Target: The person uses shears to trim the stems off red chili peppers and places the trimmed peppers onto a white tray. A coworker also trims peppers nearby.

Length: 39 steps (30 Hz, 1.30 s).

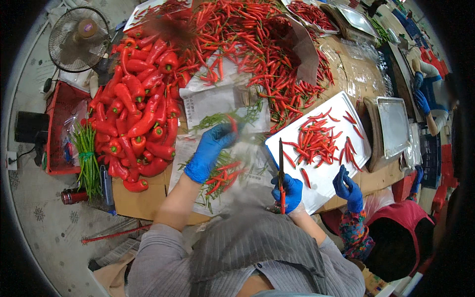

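Note:
My left hand (215, 144), in a blue glove, has a red chili pepper (232, 123) between its fingertips over the newspaper. In my right hand (288, 191), gloved in blue too, are scissors (281, 167) with orange handles, the blades pointing away from me. Cut green stems (211, 120) lie scattered on the newspaper (256, 185). A small group of red chilies (224, 178) rests there on more stems, near my left wrist. Right of my right hand, a white tray (326, 185) holds a pile of stemless red chilies (315, 143).
Large red peppers (137, 111) are heaped at left, beside a tied bundle of green chilies (87, 159). A big chili pile (274, 67) covers the table's far side. A co-worker's gloved hand (348, 187) is at the tray's near right edge. A fan (78, 39) stands far left.

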Each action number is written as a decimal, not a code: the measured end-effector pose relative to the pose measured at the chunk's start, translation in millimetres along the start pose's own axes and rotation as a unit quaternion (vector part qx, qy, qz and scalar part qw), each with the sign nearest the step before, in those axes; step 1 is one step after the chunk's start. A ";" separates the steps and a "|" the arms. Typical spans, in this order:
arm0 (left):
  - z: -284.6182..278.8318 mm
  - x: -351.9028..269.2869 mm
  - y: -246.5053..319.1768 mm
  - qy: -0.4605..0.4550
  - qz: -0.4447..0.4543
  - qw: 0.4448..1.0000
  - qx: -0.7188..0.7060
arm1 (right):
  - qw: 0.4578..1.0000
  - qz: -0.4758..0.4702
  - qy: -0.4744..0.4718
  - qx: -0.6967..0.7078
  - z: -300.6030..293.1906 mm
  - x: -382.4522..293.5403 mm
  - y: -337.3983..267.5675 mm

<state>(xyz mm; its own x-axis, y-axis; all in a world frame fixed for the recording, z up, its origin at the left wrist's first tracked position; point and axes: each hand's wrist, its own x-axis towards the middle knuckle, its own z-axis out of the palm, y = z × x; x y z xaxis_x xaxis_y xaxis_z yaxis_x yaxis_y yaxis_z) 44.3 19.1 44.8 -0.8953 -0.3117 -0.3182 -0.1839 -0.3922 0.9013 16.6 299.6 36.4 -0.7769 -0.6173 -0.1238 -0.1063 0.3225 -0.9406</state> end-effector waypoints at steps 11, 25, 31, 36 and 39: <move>28.2 -2.8 14.6 -0.005 -0.008 0.899 -0.438 | 0.978 0.061 0.018 -0.199 15.4 19.3 -16.4; 53.9 -16.0 19.3 0.090 -0.055 0.946 -0.306 | 0.997 0.063 0.032 -0.011 24.5 27.4 -5.0; 88.9 42.4 2.9 0.079 0.170 0.979 0.083 | 0.999 0.000 0.024 0.032 15.1 4.4 0.8; 123.9 80.4 -2.7 -0.046 0.199 0.935 0.289 | 0.990 -0.131 -0.003 -0.049 5.9 1.8 -9.3; 70.8 132.0 34.9 0.168 0.337 0.881 0.288 | 0.994 -0.098 0.006 -0.049 5.7 -0.2 -10.4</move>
<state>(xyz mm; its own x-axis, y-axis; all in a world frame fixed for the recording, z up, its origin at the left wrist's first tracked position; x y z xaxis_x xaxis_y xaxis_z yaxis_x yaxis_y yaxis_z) -109.0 25.6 55.0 -0.7276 -0.5818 0.3634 0.0815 0.4528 0.8879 21.4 292.2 44.4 -0.7426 -0.6668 0.0630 -0.3156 0.2654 -0.9110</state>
